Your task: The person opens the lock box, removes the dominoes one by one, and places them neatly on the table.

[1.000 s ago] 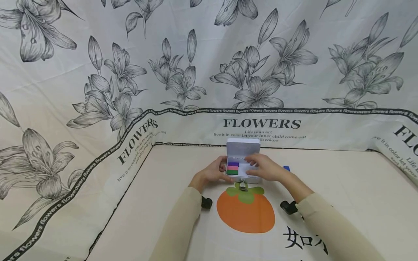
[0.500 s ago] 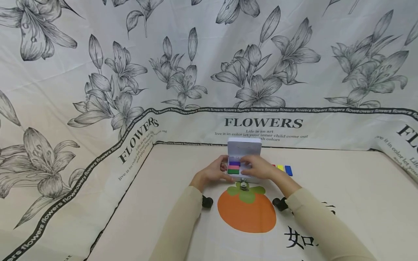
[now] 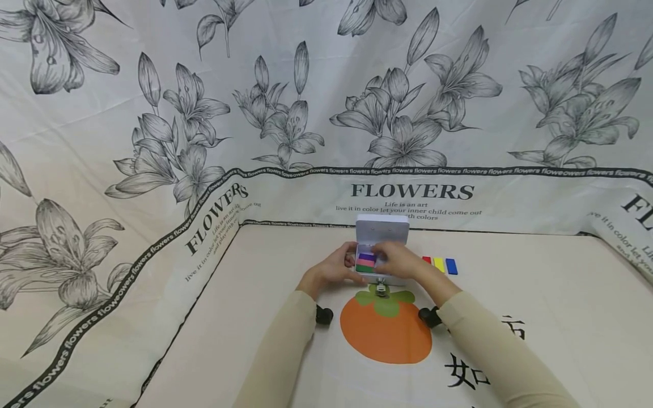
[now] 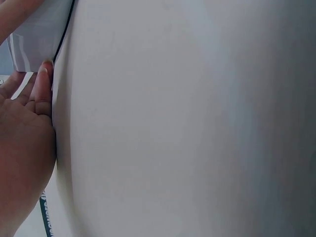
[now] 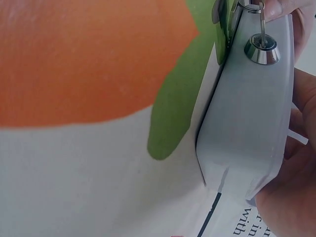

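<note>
A small white lockable cash box (image 3: 393, 280) stands on the table with its lid (image 3: 382, 229) raised. Purple (image 3: 365, 256), pink (image 3: 364, 263) and green (image 3: 364, 270) blocks lie in its left part. My left hand (image 3: 330, 267) grips the box's left side, thumb toward the front and fingers behind. My right hand (image 3: 400, 262) reaches into the box from the right, its fingertips beside the blocks. Whether it pinches anything is hidden. In the right wrist view a key (image 5: 262, 22) sits in the front lock (image 5: 262, 48).
Red (image 3: 427, 260), yellow (image 3: 439, 264) and blue (image 3: 451, 266) blocks lie in a row right of the box. An orange persimmon print (image 3: 386, 334) marks the tablecloth in front. Flower-printed cloth (image 3: 408, 124) hangs behind the table and at its sides.
My right hand has moved left inside the box, toward the coloured blocks. Its arm has uncovered the red, yellow and blue blocks. My left hand keeps its place on the box.
</note>
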`<state>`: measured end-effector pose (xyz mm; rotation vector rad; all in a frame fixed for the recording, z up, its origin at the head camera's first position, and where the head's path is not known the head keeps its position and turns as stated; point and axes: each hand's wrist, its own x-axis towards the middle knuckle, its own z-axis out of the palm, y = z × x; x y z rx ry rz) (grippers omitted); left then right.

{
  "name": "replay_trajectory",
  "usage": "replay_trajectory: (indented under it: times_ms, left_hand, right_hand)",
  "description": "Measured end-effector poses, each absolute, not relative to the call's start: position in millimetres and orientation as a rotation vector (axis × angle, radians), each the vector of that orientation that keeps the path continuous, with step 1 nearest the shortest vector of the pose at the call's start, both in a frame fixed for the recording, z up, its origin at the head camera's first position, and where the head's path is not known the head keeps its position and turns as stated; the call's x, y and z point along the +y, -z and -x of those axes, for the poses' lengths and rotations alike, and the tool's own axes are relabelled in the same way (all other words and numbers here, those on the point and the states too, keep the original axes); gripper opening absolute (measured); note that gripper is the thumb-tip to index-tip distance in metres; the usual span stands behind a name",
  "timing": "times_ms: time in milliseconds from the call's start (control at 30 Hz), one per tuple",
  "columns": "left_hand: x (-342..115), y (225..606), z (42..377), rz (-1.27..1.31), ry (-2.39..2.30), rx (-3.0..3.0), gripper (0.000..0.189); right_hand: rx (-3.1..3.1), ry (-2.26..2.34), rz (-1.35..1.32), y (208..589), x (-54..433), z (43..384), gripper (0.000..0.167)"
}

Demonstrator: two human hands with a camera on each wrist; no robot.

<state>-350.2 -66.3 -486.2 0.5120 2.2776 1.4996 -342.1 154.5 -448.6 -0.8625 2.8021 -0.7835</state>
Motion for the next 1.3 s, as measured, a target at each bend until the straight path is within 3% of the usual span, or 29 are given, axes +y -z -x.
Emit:
replay_trajectory:
  times_ms: [433,633,1000,1300]
  left_hand:
    - [-65,488,349,-0.503,-1.481,2.307,0.093]
    - [-66,487,349,-0.505,-1.477,2.323,0.093]
    - [-65,486,348,-0.501,-1.476,2.325,0.093]
    - [-65,486,348,-0.501,-1.477,2.322,0.092]
  right_hand:
    - [2.874,0.681,0.783,450,147,341,0.029]
    - [2.901,0.632,0.717,448,148,339,0.035]
    - [2.811,0.668,0.829,446,158,346,0.049]
    - [2.847,0.593,0.807,447,153,346,0.041]
